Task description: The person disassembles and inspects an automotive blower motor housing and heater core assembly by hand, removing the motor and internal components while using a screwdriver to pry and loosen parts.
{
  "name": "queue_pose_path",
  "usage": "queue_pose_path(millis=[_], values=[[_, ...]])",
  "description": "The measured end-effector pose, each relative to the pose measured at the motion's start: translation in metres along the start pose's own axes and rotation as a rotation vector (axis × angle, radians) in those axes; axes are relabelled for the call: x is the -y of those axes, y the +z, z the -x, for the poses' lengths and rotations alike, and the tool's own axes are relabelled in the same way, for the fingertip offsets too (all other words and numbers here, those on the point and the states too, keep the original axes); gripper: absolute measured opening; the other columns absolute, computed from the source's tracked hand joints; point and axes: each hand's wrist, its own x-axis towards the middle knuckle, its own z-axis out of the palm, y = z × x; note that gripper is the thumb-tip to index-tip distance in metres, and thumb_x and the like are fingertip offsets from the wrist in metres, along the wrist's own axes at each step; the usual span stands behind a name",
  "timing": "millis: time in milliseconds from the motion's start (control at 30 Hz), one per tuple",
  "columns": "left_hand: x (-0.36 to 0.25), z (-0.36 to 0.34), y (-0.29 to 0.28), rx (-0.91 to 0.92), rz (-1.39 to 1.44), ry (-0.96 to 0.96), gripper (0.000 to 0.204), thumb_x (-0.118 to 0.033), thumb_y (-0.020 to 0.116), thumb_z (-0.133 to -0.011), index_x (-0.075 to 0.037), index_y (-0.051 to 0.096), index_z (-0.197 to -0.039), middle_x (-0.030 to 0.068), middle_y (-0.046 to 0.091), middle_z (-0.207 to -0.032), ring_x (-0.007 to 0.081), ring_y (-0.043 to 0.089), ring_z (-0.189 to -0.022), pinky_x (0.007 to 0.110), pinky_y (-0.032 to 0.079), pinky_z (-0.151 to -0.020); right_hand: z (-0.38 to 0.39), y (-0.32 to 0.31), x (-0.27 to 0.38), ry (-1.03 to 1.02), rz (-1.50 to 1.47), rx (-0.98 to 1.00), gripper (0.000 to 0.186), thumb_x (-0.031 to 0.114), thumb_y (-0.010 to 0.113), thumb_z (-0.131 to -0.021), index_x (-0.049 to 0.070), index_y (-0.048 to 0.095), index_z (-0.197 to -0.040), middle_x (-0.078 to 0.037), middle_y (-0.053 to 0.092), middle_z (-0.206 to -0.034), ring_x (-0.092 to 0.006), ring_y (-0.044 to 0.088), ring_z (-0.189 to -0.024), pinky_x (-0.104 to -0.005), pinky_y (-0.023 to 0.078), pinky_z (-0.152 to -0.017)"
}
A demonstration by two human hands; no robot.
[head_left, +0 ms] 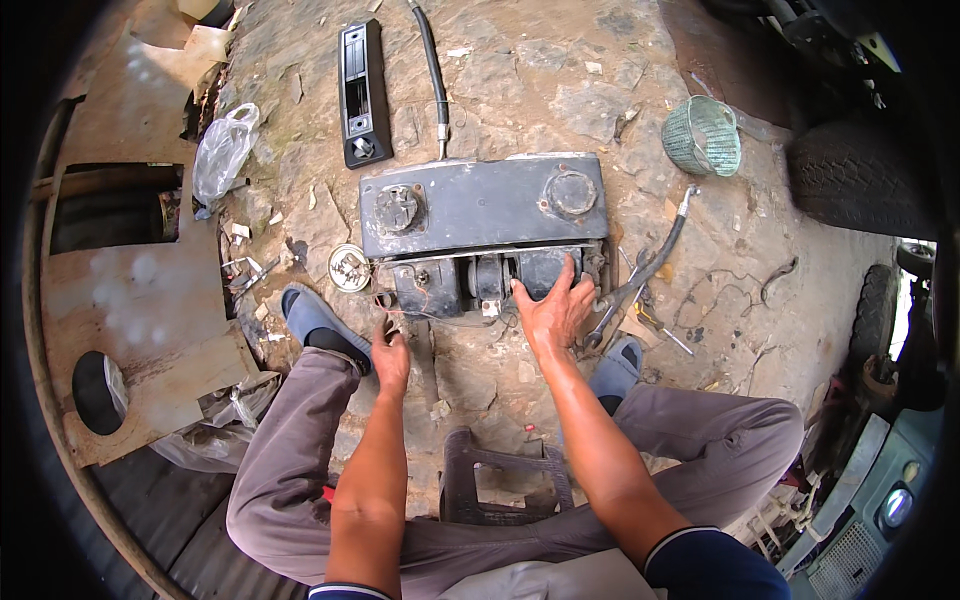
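Note:
In front of me on the ground lies a dark grey box-shaped housing (485, 205) with two round fittings on its upper face. Along its near side sit black rounded parts (430, 290), with thin wires (425, 300) running out at the left. My right hand (558, 312) rests with fingers apart on the right-hand black part, its thumb near the gap in the middle. My left hand (391, 355) is curled just below the near left corner. Its fingertips are pinched by a small dark ring-like piece (384, 300); what they grip is too small to tell.
A round dish of small parts (350, 268) lies left of the housing. To the right are a black cable (660, 258), a wrench (603, 322) and a screwdriver (662, 325). Beyond stand a long black casing (363, 95) and a green basket (690, 138). A tyre (855, 175) borders the right.

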Motion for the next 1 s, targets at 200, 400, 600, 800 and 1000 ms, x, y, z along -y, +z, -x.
queue_pose_path(millis=[200,400,600,800,1000], values=[[-0.074,0.023,0.034,0.092,-0.243,0.186,0.11,-0.031,0.09,-0.069,0.002,0.027,-0.152,0.0261,0.037,-0.151,0.0389,0.037,-0.141,0.042,0.03,-0.118,0.007,-0.005,-0.012,-0.016,-0.098,0.082,0.089,0.043,0.077,-0.083,0.006,0.033,-0.151,-0.031,0.033,-0.143,-0.0469,0.035,-0.132,-0.056,0.033,-0.109],[-0.097,0.027,0.062,-0.112,-0.291,0.337,0.131,-0.04,0.096,-0.059,0.008,0.018,-0.153,0.0319,0.033,-0.15,0.0446,0.033,-0.141,0.048,0.027,-0.12,0.003,-0.005,-0.055,0.025,-0.513,-0.02,0.057,0.032,0.063,-0.096,0.002,0.046,-0.141,-0.025,0.04,-0.14,-0.0432,0.044,-0.128,-0.0523,0.034,-0.109],[-0.089,0.031,0.077,-0.193,-0.538,0.392,0.139,-0.048,0.093,-0.062,0.006,0.004,-0.155,0.0401,0.018,-0.151,0.0498,0.024,-0.144,0.049,0.018,-0.123,-0.036,-0.013,-0.088,0.066,-0.317,-0.013,0.047,0.026,0.061,-0.095,0.002,0.054,-0.135,-0.024,0.058,-0.126,-0.041,0.049,-0.124,-0.0499,0.039,-0.105],[-0.106,0.036,0.078,-0.105,-0.448,0.277,0.14,-0.041,0.092,-0.065,0.005,-0.004,-0.156,0.0417,0.019,-0.151,0.0509,0.021,-0.145,0.047,0.016,-0.123,-0.08,-0.009,-0.082,0.009,-0.424,0.048,0.052,0.032,0.069,-0.088,-0.001,0.058,-0.127,-0.027,0.062,-0.122,-0.0433,0.057,-0.116,-0.049,0.045,-0.099],[-0.103,0.036,0.081,-0.146,-0.492,0.281,0.137,-0.037,0.092,-0.065,0.004,-0.001,-0.156,0.0416,0.023,-0.148,0.0513,0.031,-0.138,0.048,0.023,-0.119,-0.101,-0.031,-0.069,0.086,-0.218,0.187,0.041,0.032,0.074,-0.083,-0.001,0.063,-0.105,-0.025,0.069,-0.105,-0.0437,0.065,-0.102,-0.0514,0.052,-0.087]])
